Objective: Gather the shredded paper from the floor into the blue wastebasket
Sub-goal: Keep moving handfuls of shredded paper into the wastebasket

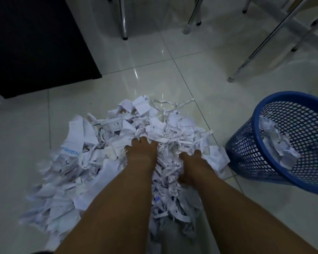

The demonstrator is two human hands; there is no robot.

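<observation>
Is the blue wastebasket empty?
No, the wastebasket already holds some crumpled paper against its inner wall.

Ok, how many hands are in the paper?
2. The left hand is mid-pile, fingertips dug into the paper; the right hand is beside it, nearer the basket.

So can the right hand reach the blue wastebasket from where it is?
Probably yes: the right hand sits in the shredded paper close beside the blue wastebasket, with only loose paper between them.
</observation>
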